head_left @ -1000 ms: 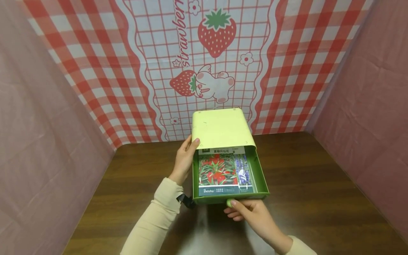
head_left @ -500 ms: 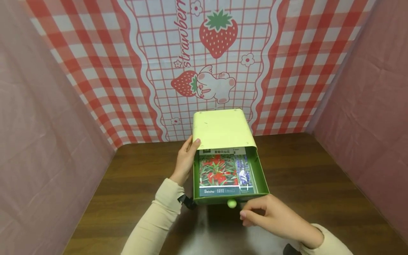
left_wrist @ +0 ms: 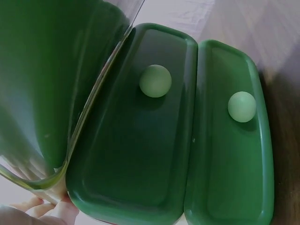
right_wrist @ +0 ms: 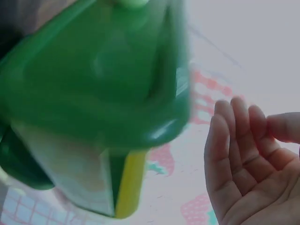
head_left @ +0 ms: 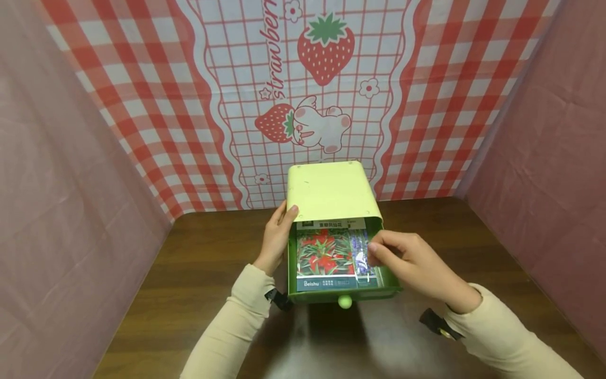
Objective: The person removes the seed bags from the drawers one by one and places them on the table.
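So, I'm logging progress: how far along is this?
Done: the drawer is pulled open. In hand: the left hand holds the box; the right hand is at the drawer's right side, visibly empty. Left, probably: the packets, lying inside.

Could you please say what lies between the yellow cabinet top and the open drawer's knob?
In the head view, the green drawer lies between cabinet top and knob, holding a red-flower packet with purple-flower packaging to its right.

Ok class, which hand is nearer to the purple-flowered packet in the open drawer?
Right. The right hand is at the right edge of the purple-flowered packet, touch unclear; the left hand is farther off, holding the left side of the yellow-green cabinet.
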{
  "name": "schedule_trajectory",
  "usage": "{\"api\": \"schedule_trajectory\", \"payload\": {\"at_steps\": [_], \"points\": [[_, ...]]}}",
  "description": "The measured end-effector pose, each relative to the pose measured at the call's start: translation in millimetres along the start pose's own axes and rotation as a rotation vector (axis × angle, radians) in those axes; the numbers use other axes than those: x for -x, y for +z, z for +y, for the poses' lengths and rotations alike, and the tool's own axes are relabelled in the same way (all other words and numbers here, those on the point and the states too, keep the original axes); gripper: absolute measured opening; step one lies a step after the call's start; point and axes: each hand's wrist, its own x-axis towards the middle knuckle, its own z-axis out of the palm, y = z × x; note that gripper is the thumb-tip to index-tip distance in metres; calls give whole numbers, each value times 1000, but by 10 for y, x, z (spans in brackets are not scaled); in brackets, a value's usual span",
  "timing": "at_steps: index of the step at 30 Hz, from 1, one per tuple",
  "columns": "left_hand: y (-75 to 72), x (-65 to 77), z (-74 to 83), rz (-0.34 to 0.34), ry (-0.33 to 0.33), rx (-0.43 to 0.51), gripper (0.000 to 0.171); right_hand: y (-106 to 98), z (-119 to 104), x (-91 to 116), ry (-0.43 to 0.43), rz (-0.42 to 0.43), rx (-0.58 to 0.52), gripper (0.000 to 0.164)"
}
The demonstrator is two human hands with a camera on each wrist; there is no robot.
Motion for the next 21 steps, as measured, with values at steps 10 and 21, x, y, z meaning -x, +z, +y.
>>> {"api": "schedule_trajectory", "payload": {"at_steps": [10,21], "points": [[12,5,2,4,3,-9,68,110,260,-321,124,-124,272,23],[-12,-163,-202,5,3,6,69,296,370,-444,206,-303,508,74]]}}
